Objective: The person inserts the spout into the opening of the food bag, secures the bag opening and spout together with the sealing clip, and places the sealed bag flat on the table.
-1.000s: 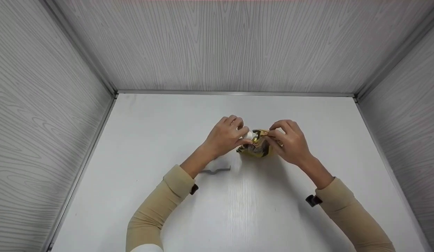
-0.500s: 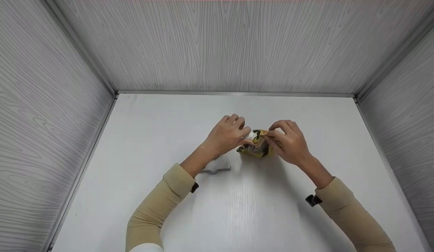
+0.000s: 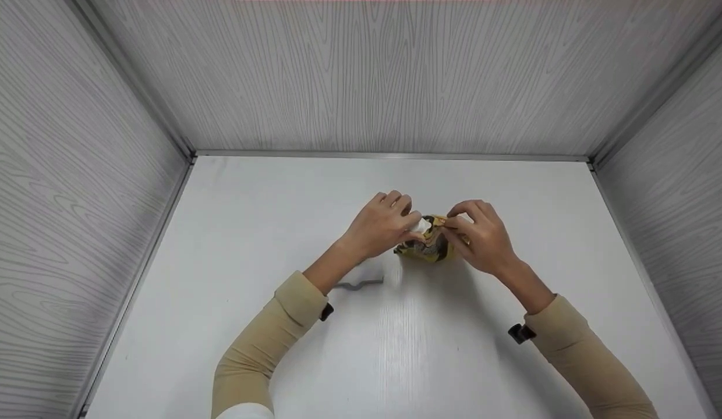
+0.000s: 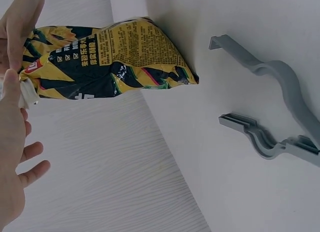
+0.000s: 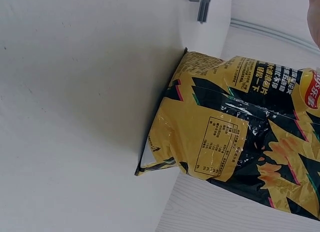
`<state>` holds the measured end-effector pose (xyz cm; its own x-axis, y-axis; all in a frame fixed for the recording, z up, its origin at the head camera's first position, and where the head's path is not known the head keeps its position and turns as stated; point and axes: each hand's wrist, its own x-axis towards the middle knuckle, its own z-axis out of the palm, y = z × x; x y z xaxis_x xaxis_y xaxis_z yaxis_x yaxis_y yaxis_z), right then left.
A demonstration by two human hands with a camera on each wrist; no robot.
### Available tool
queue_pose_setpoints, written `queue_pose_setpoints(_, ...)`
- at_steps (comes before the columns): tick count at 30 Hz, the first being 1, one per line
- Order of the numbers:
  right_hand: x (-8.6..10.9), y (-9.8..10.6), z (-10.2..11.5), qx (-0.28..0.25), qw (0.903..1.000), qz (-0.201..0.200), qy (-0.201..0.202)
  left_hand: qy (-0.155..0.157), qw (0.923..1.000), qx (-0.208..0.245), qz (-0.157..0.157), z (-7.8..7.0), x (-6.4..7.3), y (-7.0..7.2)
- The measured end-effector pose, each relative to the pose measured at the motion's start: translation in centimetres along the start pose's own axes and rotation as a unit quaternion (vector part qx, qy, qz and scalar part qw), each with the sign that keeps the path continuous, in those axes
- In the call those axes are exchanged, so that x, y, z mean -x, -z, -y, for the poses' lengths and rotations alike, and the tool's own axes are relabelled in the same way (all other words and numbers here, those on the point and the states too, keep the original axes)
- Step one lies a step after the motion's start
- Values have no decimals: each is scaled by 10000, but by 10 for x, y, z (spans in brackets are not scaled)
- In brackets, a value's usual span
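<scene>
A yellow-and-black chip bag (image 3: 425, 251) stands upright on the table, its bottom edge on the surface in the right wrist view. My right hand (image 3: 488, 237) pinches the top edge of the bag between thumb and fingertips. Between thumb and index finger, my left hand (image 3: 378, 228) holds a small white plastic piece (image 4: 28, 94) right at the bag's top corner. The other left fingers are spread away from it. Much of this white piece (image 3: 421, 226) is hidden by the fingers.
Two wavy grey plastic strips (image 4: 284, 77) lie apart on the white table (image 3: 396, 361); in the head view, the left forearm partly covers a grey strip (image 3: 361, 284). Grey wood-grain panels (image 3: 361, 75) enclose the table at the back and sides.
My left hand has shifted slightly to the right, bringing the white piece closer over the bag's top. The right hand and the bag have stayed nearly still.
</scene>
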<state>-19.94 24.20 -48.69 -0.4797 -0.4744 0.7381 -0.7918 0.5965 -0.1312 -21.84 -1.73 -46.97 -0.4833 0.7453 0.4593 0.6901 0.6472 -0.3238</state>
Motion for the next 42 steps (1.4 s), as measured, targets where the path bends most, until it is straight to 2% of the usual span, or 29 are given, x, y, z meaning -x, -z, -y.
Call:
queue_pose_setpoints(6, 1, 2, -1, -80, 10000, 21, -45, 210, 9987, 459, -100, -4, 0, -5)
queue_pose_setpoints(11, 2, 3, -2, -166, 9998, -11, -62, 375, 9968, 664, -230, -7, 0, -9)
queue_pose_setpoints(20, 1, 4, -1, -225, 9996, 53, -153, 682, 9866, 1427, -399, -12, 3, -19)
queue_pose_setpoints(24, 1, 5, 0, -257, 9995, 64, -156, 702, 9850, 1485, -521, -12, 3, -20)
queue_pose_setpoints(28, 1, 6, 0, -265, 9995, 64, -155, 551, 9888, 1251, -606, -9, 3, -20)
queue_pose_setpoints(33, 1, 7, -2, -196, 9997, 97, -128, 407, 9916, 1181, -349, -5, 5, -17)
queue_pose_setpoints(38, 1, 7, -4, -150, 9998, 60, -95, 520, 9886, 1411, 69, -1, 6, -12)
queue_pose_setpoints(42, 1, 7, -4, -158, 9998, 33, -118, 575, 9864, 1535, 145, 1, 4, -10)
